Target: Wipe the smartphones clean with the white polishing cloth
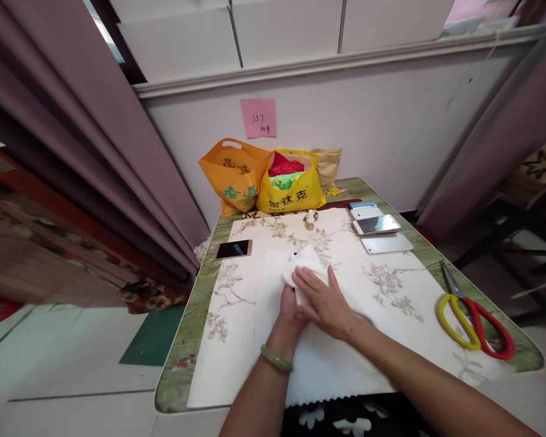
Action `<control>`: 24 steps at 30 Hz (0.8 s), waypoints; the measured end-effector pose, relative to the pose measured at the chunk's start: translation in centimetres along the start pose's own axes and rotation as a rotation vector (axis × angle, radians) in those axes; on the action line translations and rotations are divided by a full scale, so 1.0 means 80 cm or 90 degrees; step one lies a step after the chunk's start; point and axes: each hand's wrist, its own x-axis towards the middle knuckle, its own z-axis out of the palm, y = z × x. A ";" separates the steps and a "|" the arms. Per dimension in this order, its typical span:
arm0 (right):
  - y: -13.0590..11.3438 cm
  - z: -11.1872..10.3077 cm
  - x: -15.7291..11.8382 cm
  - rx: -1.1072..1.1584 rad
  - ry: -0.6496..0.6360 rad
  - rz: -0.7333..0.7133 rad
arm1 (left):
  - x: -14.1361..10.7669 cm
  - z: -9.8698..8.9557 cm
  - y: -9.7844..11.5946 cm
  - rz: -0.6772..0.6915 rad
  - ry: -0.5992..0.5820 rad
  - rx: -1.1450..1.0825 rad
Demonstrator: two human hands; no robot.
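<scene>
Over the middle of the table my two hands meet at a bunched white cloth (307, 258). My left hand (292, 311), a green bangle on its wrist, is closed on the cloth from below, its fingers mostly hidden. My right hand (324, 301) presses down on the cloth from the right, fingers long and close together, thumb raised. Small dark spots show at the cloth's upper edge and beside my left thumb; whatever is inside the folds I cannot make out. A larger white cloth (332, 370) with a zigzag edge lies spread beneath my forearms.
A dark-screened phone (234, 249) lies left; several phones (377, 224) lie at back right. Large scissors (475, 321) with yellow and red handles rest on the right edge. Behind stand an orange bag (236, 173), a yellow bag (291, 197) and a brown pouch (327, 165). A small figurine (310, 218) stands nearby.
</scene>
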 end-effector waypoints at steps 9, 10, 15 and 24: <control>0.020 0.000 -0.017 -0.058 0.044 0.114 | -0.003 0.019 0.003 0.003 -0.006 -0.051; 0.016 0.000 -0.034 -0.058 0.039 0.082 | -0.003 0.020 0.003 0.005 0.001 -0.058; 0.001 0.002 -0.081 -0.053 0.086 -0.008 | -0.001 0.022 0.003 -0.001 0.005 -0.060; 0.064 -0.060 -0.028 0.180 0.168 0.223 | 0.003 0.016 0.006 0.058 0.028 -0.066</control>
